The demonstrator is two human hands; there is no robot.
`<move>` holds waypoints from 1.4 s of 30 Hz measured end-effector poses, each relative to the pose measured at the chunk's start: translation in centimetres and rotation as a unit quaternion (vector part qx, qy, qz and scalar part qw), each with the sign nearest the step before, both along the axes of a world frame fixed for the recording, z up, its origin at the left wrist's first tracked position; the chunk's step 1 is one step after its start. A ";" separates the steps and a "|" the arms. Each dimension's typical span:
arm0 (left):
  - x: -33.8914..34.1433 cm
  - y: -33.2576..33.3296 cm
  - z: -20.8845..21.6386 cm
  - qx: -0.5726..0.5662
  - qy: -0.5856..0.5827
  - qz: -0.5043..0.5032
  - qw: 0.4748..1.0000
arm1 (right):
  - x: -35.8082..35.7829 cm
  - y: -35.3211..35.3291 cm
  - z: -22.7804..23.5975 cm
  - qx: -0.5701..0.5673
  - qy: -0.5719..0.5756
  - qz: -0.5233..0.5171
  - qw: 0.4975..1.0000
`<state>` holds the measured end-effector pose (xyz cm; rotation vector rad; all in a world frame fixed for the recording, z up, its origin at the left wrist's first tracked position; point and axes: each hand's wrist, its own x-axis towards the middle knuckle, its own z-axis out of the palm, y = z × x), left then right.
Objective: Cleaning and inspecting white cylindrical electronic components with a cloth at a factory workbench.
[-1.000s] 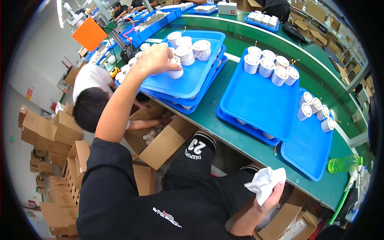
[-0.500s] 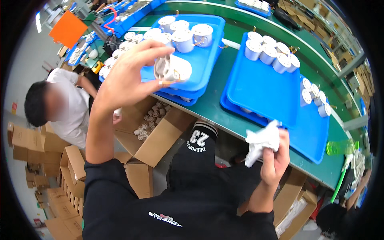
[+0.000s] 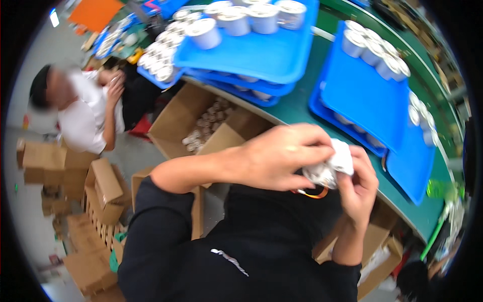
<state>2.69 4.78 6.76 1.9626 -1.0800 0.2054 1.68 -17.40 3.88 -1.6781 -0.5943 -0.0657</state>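
Observation:
In front of my body, my left hand (image 3: 282,158) grips a round, white-and-metallic cylindrical part (image 3: 320,175) with thin orange and dark wires trailing below it. A crumpled white cloth (image 3: 342,157) is pinched in my right hand (image 3: 359,182) and pressed against that part. Both hands hover near the bench's front edge. Beyond them, several similar white cylinders (image 3: 235,21) stand on the left stack of blue trays (image 3: 241,63). More white cylinders (image 3: 373,52) line the far end of the right blue tray (image 3: 365,105).
An open cardboard box (image 3: 168,123) full of small white parts stands below the green bench (image 3: 297,108). Another person (image 3: 88,108) sits at the left, near stacked cartons (image 3: 45,156). A green bottle (image 3: 436,189) lies at the bench's right end.
My left hand has brought the cylindrical part from above the left tray down and right to the cloth. My right hand still holds the cloth. The view has shifted.

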 end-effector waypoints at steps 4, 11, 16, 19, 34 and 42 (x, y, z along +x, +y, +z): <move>-1.1 -1.0 -1.5 -0.065 0.061 -0.068 0.994 | -1.1 -2.3 -2.4 0.138 0.215 0.059 0.965; -2.7 -0.4 -0.9 -0.086 0.112 -0.037 0.989 | -1.3 -0.3 -4.6 0.389 0.462 0.211 0.768; -1.9 -0.9 -4.0 -0.161 0.070 0.016 0.984 | -3.6 2.6 -3.8 0.536 0.440 0.102 0.714; -2.6 -3.8 -5.1 -0.266 0.109 0.079 0.954 | -4.4 3.3 -3.6 0.542 0.383 0.018 0.748; -3.4 -8.6 -8.0 -0.464 0.458 0.097 0.752 | -1.6 0.4 -4.0 -0.092 -0.280 -0.340 0.893; -2.9 -9.2 -8.4 -0.377 0.316 0.137 0.859 | -0.5 -1.4 -4.6 -0.155 -0.305 -0.330 0.880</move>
